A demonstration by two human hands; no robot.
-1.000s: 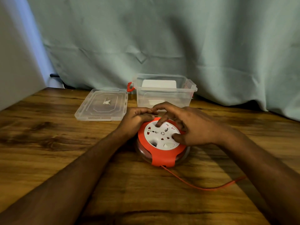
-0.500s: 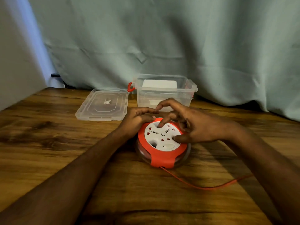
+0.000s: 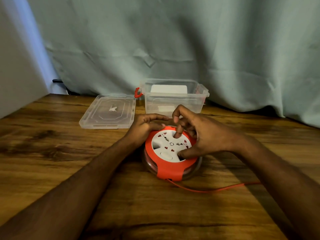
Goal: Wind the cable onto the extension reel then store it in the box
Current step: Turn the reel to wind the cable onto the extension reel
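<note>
Lying flat on the wooden bench (image 3: 52, 153), the clear lid (image 3: 108, 112) sits to the left of and beyond the reel (image 3: 171, 154). The left hand (image 3: 144, 126) grips the reel's far-left orange rim, fingers curled over the edge. The reel rests flat on the bench — white socket face up, orange band round it. Just beyond it stands the open clear box (image 3: 174, 97), a red latch on its left side. The right hand (image 3: 202, 135) presses the white face, one fingertip in a recess, thumb on the near edge. An orange cable (image 3: 207, 189) trails from the reel's near side off to the right.
</note>
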